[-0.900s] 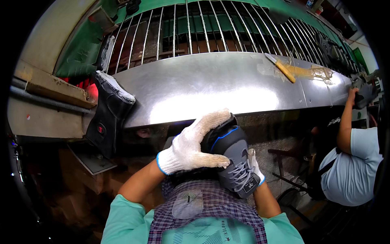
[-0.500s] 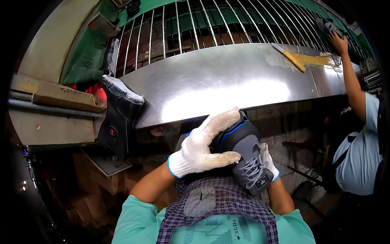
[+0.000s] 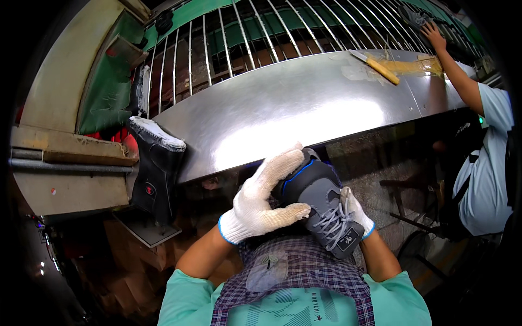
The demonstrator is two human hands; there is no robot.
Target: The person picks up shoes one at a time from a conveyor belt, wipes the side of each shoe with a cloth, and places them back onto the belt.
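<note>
The white-knit-gloved left hand grasps the far end of the grey-and-black laced shoe; the matching right hand grips its right side. Steady, even support advisable.

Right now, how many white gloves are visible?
2: one on the left hand, one on the right hand, both at the grey shoe. Others may be hidden.

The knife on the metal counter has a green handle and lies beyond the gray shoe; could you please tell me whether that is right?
Not quite: the head view shows a yellow handle, not green, on the knife. It does lie on the metal counter, beyond the gray shoe.
</note>
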